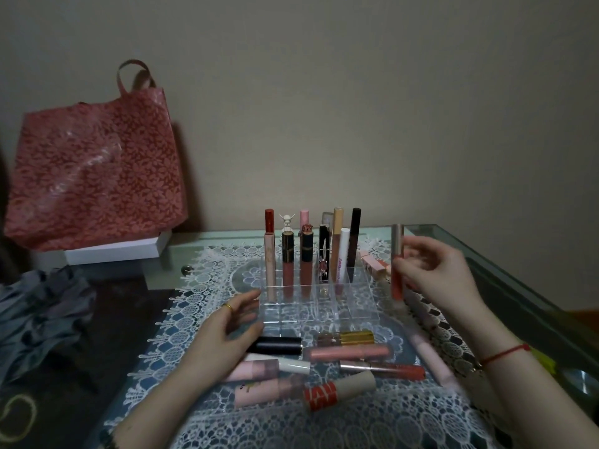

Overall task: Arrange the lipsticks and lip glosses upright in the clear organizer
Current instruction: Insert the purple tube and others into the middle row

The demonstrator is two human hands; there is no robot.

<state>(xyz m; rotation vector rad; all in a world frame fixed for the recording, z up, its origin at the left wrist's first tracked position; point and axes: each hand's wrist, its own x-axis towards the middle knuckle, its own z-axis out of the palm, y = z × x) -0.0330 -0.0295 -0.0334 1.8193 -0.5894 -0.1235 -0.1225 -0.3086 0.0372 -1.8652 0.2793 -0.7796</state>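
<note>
We hold one coral lip gloss [397,262] upright, cap up, pinched in our right hand [436,270] just right of the clear organizer [319,299]. We count eight tubes [304,254] standing vertical in its back rows, and about seven lying flat [351,352] on the lace mat [324,426] in front. Our left hand [227,325] rests open-fingered, grasping nothing, at the organizer's left front corner.
</note>
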